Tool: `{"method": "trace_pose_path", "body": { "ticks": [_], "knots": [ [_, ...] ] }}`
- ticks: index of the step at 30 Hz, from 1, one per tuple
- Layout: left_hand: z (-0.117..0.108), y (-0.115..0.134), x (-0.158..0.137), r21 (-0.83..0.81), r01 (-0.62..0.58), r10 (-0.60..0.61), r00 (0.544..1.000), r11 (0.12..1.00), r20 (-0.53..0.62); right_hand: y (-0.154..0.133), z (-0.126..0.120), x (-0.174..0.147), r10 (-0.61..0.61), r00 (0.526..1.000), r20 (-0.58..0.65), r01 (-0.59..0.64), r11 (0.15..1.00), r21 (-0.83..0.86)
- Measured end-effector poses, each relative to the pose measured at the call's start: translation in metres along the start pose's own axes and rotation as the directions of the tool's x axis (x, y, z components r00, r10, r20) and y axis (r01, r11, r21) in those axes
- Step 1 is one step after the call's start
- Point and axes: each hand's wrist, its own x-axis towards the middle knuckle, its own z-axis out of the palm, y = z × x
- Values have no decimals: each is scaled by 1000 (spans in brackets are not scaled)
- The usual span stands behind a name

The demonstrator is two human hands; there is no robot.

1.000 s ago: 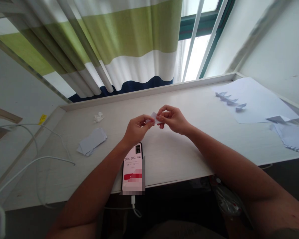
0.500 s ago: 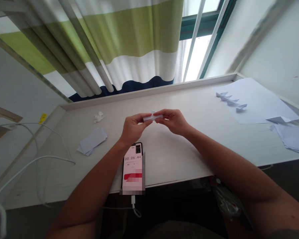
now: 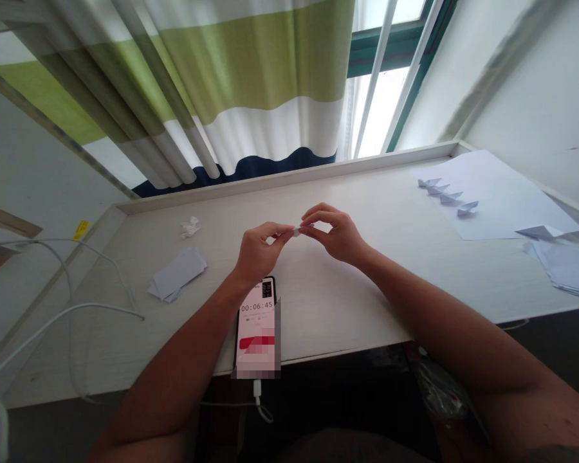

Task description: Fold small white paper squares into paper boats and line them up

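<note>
Between my two hands, above the middle of the desk, is a small folded piece of white paper (image 3: 296, 232). My left hand (image 3: 262, 247) pinches one end of it between thumb and fingers. On the other end, my right hand (image 3: 336, 233) has thumb and index finger closed, its other fingers curved above. Most of the paper is hidden by the fingertips. Several small folded paper boats (image 3: 450, 197) stand in a row at the far right, on a large white sheet (image 3: 502, 193).
A phone (image 3: 257, 321) showing a timer lies by my left wrist, its charging cable (image 3: 257, 389) hanging over the front edge. Left are a stack of paper slips (image 3: 178, 274) and crumpled paper (image 3: 190, 227). More paper (image 3: 567, 267) lies right. White cables (image 3: 67, 308) loop at far left.
The folded paper has turned and now shows less of itself between my fingertips. My right hand's upper fingers have lifted and arched. The phone's timer went from 6:44 to 6:45.
</note>
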Motion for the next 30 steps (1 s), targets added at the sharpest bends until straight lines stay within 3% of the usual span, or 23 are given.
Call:
{"method": "trace_pose_path", "body": {
  "ticks": [13, 18, 25, 30],
  "knots": [
    [3, -4, 3, -260, 224, -198, 972, 939, 123, 0, 2, 1, 244, 950, 195, -297, 898, 324],
    [5, -1, 2, -272, 259, -218, 960, 927, 174, 1, 2, 1, 252, 947, 198, -304, 902, 306],
    [1, -5, 3, -233, 284, -211, 932, 930, 293, -2, 0, -1, 212, 947, 239, -249, 959, 135],
    [2, 0, 3, -236, 262, -227, 960, 936, 165, -3, 3, 1, 257, 950, 174, -302, 899, 318]
  ]
}}
